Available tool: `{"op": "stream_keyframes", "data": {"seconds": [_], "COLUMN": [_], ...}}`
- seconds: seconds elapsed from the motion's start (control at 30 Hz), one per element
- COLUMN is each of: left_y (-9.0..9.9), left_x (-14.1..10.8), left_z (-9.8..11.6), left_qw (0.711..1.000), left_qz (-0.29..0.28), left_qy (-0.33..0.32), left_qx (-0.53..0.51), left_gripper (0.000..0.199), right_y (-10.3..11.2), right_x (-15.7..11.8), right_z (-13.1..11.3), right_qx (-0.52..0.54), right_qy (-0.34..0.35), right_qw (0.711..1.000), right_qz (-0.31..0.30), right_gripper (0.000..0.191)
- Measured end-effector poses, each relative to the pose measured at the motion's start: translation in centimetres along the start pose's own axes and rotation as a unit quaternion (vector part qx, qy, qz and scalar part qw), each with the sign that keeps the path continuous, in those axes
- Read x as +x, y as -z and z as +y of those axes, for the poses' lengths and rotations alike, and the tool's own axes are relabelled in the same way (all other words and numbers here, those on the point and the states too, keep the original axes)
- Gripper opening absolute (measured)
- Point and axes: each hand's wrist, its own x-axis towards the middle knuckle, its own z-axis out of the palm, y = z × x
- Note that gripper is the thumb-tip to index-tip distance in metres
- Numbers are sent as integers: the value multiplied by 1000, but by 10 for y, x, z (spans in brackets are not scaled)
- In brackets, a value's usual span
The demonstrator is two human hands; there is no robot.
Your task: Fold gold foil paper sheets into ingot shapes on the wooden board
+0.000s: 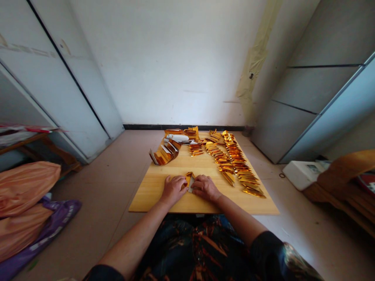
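Near the front middle of the wooden board (158,183), both hands meet at a small piece of gold foil paper (190,180), partly folded, with a grey-white face showing. My left hand (175,189) has its fingers closed on the paper's left edge. From the other side my right hand (206,188) presses its curled fingers on the right part. Fingertips hide some of the paper. Rows of folded gold pieces (234,158) lie along the board's right side. A fanned stack of gold sheets (166,153) rests at the back left.
A white object (177,137) lies at the back of the board. Orange and purple bags (26,195) are on the floor at left. A white box (301,175) and wooden furniture (345,175) stand at right, near a grey cabinet (304,86).
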Motion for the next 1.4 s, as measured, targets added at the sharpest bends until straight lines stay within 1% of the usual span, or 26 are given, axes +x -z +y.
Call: {"op": "stream_keyframes", "data": {"seconds": [0.1, 0.17, 0.3, 0.43, 0.53, 0.6, 0.67, 0.77, 0.87, 0.97, 1.03, 1.1, 1.23, 1.4], "left_y": [3, 5, 6, 5, 4, 3, 3, 4, 4, 4, 4, 4, 5, 5], "left_x": [0, -1, -1, 0, 1, 1, 1, 0, 1, 0, 0, 0, 1, 2], "left_z": [2, 2, -1, -4, -7, -8, -8, -8, -7, -7, -7, -8, -8, -7], "left_qw": [1000, 1000, 999, 998, 998, 998, 997, 997, 997, 998, 998, 998, 997, 996], "left_qz": [-15, -24, -44, -58, -61, -62, -63, -64, -62, -58, -55, -55, -62, -66], "left_qy": [2, 1, 7, 15, 13, 12, 13, 15, 22, 20, 15, 15, 30, 37], "left_qx": [-6, -10, -22, -30, -30, -30, -30, -31, -30, -29, -29, -29, -31, -42], "left_gripper": [11, 12, 14, 15, 16, 16, 15, 14, 15, 16, 17, 17, 16, 20], "right_y": [-2, -4, -3, -1, -3, -4, -4, -4, -3, -2, -1, 2, 9, 14], "right_x": [3, 5, 9, 11, 10, 9, 9, 9, 11, 16, 19, 22, 26, 26], "right_z": [-2, -4, -6, -5, -2, -2, -3, -8, -14, -19, -23, -27, -33, -37], "right_qx": [-3, 9, 68, 104, 116, 113, 105, 82, 53, 21, -8, -34, -51, -69], "right_qy": [10, 29, 71, 86, 100, 98, 92, 74, 31, -48, -106, -146, -165, -169], "right_qw": [1000, 999, 995, 991, 988, 989, 990, 994, 998, 999, 994, 987, 981, 979], "right_qz": [15, 25, 12, -4, 8, 19, 24, 25, 21, -5, -31, -54, -84, -92], "right_gripper": [13, 14, 20, 15, 15, 18, 16, 16, 15, 12, 14, 17, 19, 21]}}
